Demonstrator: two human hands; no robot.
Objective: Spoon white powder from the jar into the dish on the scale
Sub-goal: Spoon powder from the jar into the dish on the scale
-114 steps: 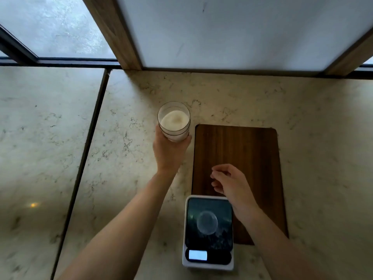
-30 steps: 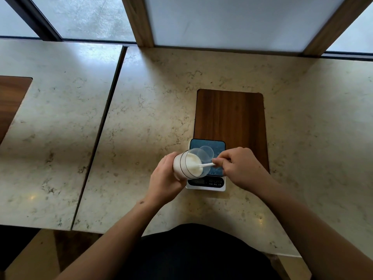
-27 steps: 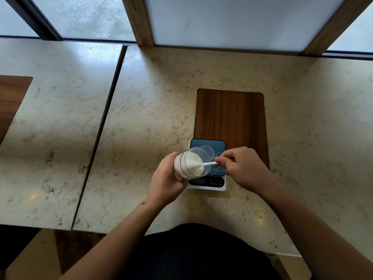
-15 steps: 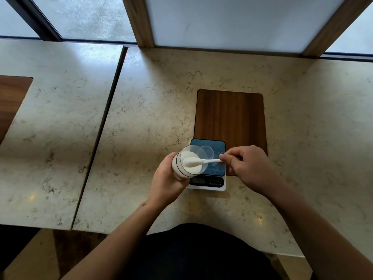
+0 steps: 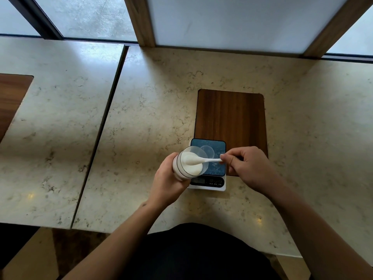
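Note:
My left hand [image 5: 168,183] grips a clear glass jar [image 5: 188,166] of white powder, tilted with its mouth toward the right, above the left edge of the scale. My right hand [image 5: 249,170] pinches the handle of a white spoon [image 5: 201,160], whose bowl sits inside the jar's mouth with powder heaped on it. A small clear round dish [image 5: 210,151] rests on the dark blue plate of the white scale [image 5: 217,170]; the jar's rim hides part of the dish.
A dark wooden board [image 5: 231,116] lies behind and under the scale on the marble counter [image 5: 153,110]. A seam [image 5: 101,134] splits the counter from a left slab, where another wooden board [image 5: 10,98] shows at the edge. Window frames stand at the back.
The spoon's bowl has lifted out of the powder to the jar's mouth, now carrying a heap. My right hand has drawn slightly right. The jar stays tilted in my left hand.

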